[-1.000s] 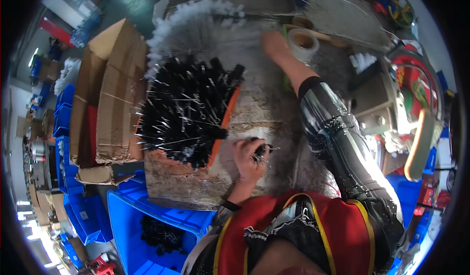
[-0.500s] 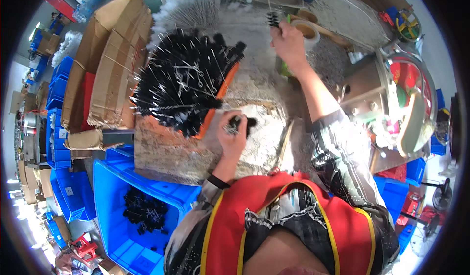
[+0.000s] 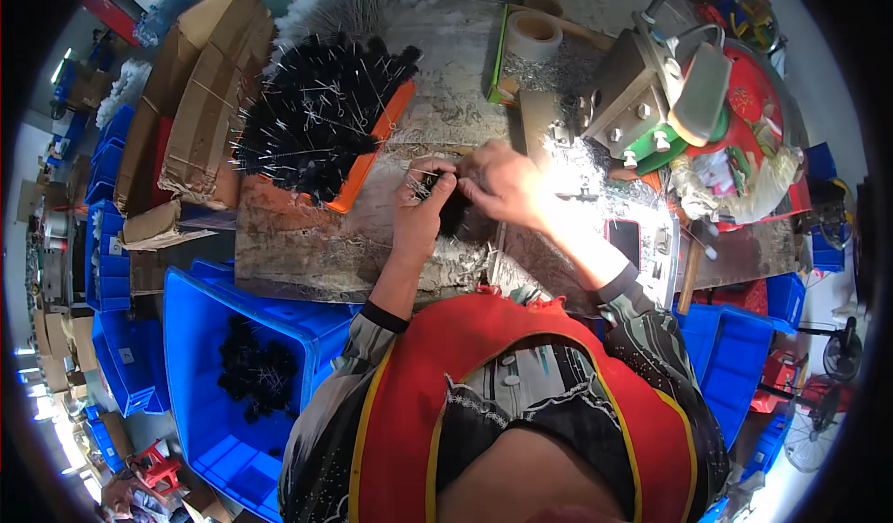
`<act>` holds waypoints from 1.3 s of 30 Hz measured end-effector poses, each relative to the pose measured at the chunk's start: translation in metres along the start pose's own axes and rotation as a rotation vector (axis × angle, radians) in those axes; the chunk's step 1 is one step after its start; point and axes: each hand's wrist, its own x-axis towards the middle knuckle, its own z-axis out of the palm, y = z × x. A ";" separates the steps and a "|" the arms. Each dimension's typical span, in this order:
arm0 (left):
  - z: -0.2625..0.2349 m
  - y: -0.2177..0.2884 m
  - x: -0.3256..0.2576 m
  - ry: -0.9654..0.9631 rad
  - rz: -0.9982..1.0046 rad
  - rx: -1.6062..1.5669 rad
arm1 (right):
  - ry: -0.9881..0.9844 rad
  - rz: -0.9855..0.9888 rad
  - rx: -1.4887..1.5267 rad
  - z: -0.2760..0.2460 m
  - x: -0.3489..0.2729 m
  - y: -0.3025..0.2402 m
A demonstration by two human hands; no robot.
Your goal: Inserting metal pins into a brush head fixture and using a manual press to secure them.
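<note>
My left hand (image 3: 420, 214) is closed around a small bunch of black wire brushes (image 3: 454, 218), whose bristles hang below the fingers above the worn table (image 3: 307, 253). Against it is my right hand (image 3: 512, 188), thumb and fingers pressed together by the left fingertips. Motion blurs its upper part, and whatever it pinches is hidden. Left of the hands, a large heap of black brushes (image 3: 312, 113) with thin metal stems lies on an orange tray (image 3: 383, 132).
Behind the heap lie white-tipped wires (image 3: 349, 2). A cardboard box (image 3: 200, 104) stands left, a blue bin (image 3: 307, 323) with black brushes (image 3: 256, 369) below it. A machine (image 3: 642, 86) stands right, near tape rolls (image 3: 535, 34) and a hammer-like wooden handle (image 3: 690, 276).
My right hand has come back from the far side of the table, where it held a black brush with a looped stem, to meet my left hand. The view has shifted too.
</note>
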 end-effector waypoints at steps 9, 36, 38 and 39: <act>-0.010 -0.072 -0.002 -0.062 0.519 1.079 | 0.018 -0.216 0.074 0.026 0.031 -0.006; 0.067 -0.038 0.031 0.054 -0.485 -0.574 | 0.440 0.138 -0.171 0.007 -0.051 0.015; 0.071 -0.045 0.031 0.067 -0.406 -0.523 | 0.397 0.071 -0.201 -0.002 -0.058 0.017; 0.072 -0.046 0.032 0.061 -0.413 -0.526 | 0.397 0.078 -0.206 -0.009 -0.062 0.018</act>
